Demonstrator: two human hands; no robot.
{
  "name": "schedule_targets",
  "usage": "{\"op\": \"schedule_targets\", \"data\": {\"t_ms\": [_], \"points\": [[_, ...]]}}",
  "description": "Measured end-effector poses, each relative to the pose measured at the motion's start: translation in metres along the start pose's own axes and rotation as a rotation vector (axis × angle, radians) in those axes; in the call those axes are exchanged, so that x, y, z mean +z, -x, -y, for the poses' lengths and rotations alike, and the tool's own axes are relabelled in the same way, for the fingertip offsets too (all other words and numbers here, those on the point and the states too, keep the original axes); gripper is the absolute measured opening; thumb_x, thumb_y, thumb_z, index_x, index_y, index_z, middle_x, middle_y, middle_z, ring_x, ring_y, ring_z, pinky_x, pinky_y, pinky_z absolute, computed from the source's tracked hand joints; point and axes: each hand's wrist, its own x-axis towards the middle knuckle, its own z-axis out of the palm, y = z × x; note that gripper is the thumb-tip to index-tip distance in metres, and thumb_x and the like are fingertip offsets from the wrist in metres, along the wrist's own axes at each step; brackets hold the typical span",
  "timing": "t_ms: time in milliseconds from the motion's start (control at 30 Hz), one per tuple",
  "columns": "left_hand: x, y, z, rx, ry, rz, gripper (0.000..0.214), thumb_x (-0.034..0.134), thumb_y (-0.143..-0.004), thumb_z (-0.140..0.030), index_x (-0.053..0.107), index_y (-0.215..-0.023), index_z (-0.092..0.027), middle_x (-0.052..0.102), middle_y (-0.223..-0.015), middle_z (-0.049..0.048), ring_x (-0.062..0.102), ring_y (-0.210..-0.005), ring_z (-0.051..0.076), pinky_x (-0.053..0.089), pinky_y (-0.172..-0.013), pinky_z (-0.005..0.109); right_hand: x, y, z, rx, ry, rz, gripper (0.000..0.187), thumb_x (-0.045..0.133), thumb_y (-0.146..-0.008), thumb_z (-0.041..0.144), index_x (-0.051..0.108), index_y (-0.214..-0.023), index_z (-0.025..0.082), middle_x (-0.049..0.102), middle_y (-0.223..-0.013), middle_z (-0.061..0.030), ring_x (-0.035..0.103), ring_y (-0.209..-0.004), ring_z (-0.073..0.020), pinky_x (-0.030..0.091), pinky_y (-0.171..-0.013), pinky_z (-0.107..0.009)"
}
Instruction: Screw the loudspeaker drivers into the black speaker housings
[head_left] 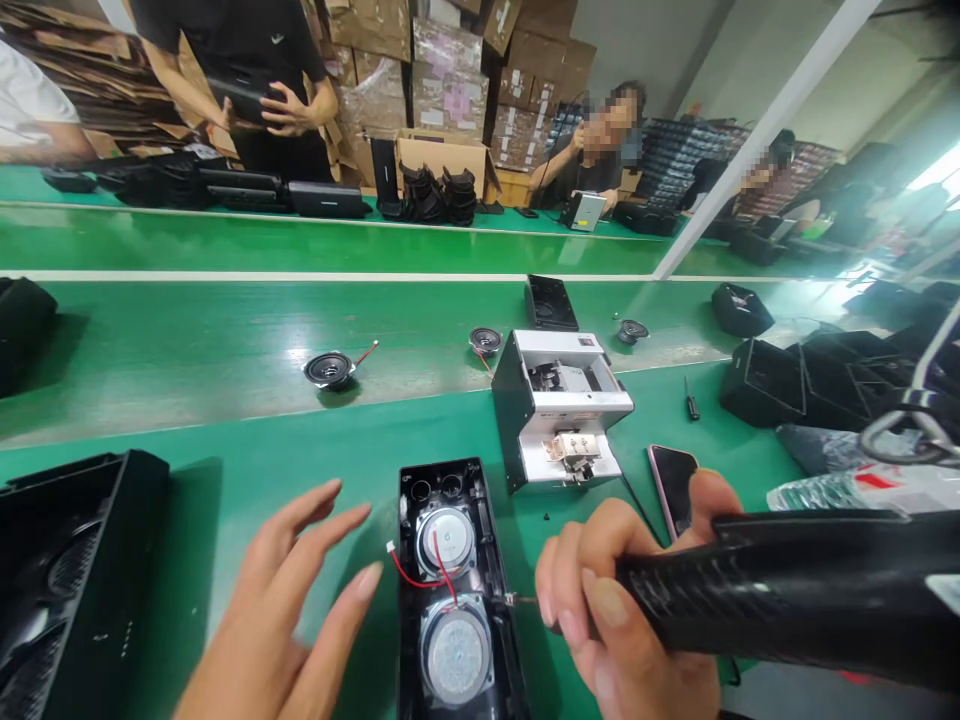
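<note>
An open black speaker housing (486, 535) lies on the green bench, holding two round speaker drivers (446, 542) (456, 655) joined by red wires (411, 577). My left hand (285, 590) hovers open to its left, fingers spread, apparently not touching it. My right hand (607, 600) is closed around the black grip of an electric screwdriver (780, 590). The screwdriver's thin metal bit (521, 600) reaches the housing's right wall, between the two drivers. Whether the bit is seated in a screw cannot be seen.
A white-and-black fixture (555, 400) stands beyond the housing. Nearby lie a phone (673, 488), a small screwdriver (691, 398), and loose speaker drivers (328, 369). Black housings sit at left (75, 570) and right (761, 382). Co-workers sit and stand across the green belt (337, 250).
</note>
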Motion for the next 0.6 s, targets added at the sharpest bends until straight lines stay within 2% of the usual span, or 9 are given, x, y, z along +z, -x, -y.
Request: {"op": "schedule_targets", "data": {"t_ms": [133,233,367,600], "points": [[0.039,-0.031,-0.007,-0.005,0.146,0.073,0.053,0.052,-0.114,-0.061,0.051,-0.163,-0.042,0.041,-0.178,0.0091,0.038,-0.170,0.038,0.041,-0.133,0.076,0.002,0.009,-0.017,-0.008,0.081,0.033,0.071,0.072,-0.111,0.021,0.037,-0.163,0.055,0.062,-0.086,0.0082,0.061,-0.060,-0.0132,0.056,-0.059,-0.031],[0.055,-0.035,-0.002,-0.023,0.218,0.126,0.055,0.048,-0.116,-0.058,0.046,-0.168,-0.040,0.041,-0.179,0.0105,0.037,-0.171,0.036,0.037,-0.137,0.074,-0.001,0.013,-0.023,0.003,0.134,0.048,0.067,0.070,-0.112,0.022,0.037,-0.163,0.051,0.061,-0.084,0.0085,0.060,-0.058,-0.0135,0.055,-0.058,-0.030],[0.062,-0.027,0.000,-0.039,0.278,0.160,0.058,0.047,-0.118,-0.055,0.037,-0.173,-0.040,0.045,-0.178,0.0104,0.040,-0.170,0.034,0.031,-0.140,0.072,-0.003,0.013,-0.027,0.015,0.131,0.073,0.067,0.069,-0.112,0.023,0.037,-0.163,0.052,0.060,-0.086,0.0079,0.060,-0.059,-0.0138,0.055,-0.058,-0.030],[0.061,-0.023,-0.003,-0.063,0.312,0.184,0.059,0.046,-0.118,-0.056,0.035,-0.174,-0.040,0.045,-0.178,0.0095,0.039,-0.170,0.033,0.029,-0.141,0.073,-0.001,0.011,-0.033,0.021,0.142,0.075,0.066,0.069,-0.111,0.022,0.038,-0.162,0.051,0.060,-0.087,0.0075,0.059,-0.060,-0.0138,0.054,-0.058,-0.030]]}}
